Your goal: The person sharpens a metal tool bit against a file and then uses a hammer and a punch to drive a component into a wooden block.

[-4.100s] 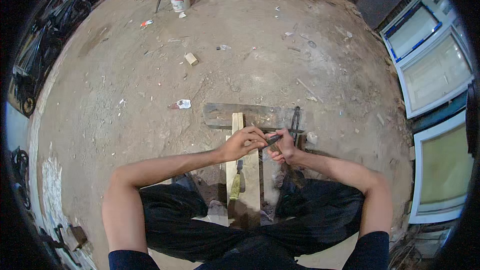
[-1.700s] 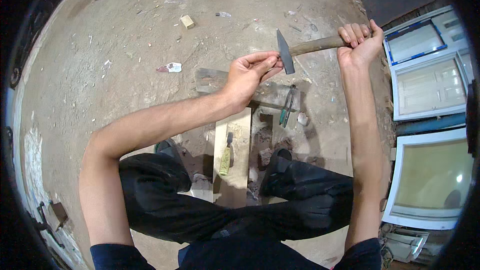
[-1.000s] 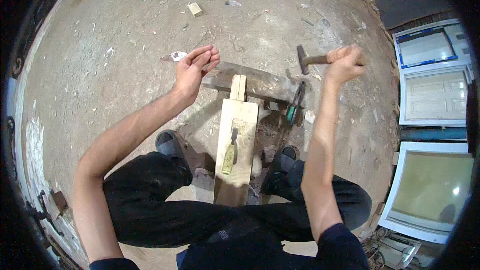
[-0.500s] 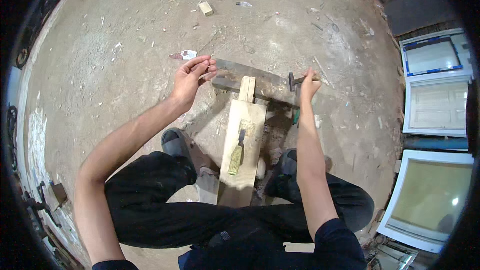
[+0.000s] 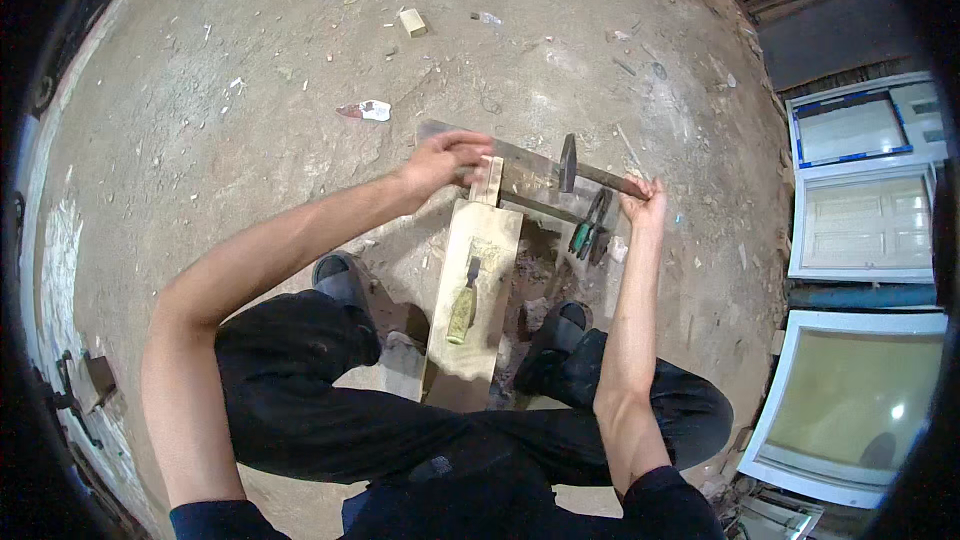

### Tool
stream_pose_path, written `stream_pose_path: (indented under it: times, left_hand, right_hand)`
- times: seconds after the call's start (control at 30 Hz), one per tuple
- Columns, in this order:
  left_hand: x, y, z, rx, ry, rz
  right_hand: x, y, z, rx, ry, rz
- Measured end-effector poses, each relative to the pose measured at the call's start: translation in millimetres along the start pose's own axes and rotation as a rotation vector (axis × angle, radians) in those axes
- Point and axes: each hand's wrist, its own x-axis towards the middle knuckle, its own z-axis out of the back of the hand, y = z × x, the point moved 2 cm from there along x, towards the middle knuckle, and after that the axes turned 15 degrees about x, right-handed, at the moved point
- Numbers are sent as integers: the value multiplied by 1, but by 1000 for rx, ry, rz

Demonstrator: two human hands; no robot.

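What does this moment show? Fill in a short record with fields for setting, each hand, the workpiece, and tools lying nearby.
Setting: a person squats on a dusty dirt floor scattered with debris.
Left hand: left hand, fingers pinched at the narrow top end of the wooden board.
Right hand: right hand grips the handle of a hammer, its head raised near the board's top.
Workpiece: the board lies lengthwise between the feet.
Tools nearby: a chisel rests on the board; green-handled pliers lie on the ground to its right.
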Motion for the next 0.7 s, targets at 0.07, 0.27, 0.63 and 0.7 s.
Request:
stream_pose_path:
  times: [0.07, 0.27, 0.63, 0.7]
  left_hand:
    - [4, 1, -20, 18, 96, 2]
    - [-2, -36, -60, -105, 414, -109]
    - [-8, -49, -66, -33, 577, -204]
    - [-7, -46, -67, -57, 561, -226]
  right_hand:
    - [-28, -25, -10, 78, -89, 49]
    - [-49, -46, 9, 271, -3, -180]
    - [-67, -63, 25, 292, -62, -252]
    - [-71, -64, 23, 330, -92, -241]
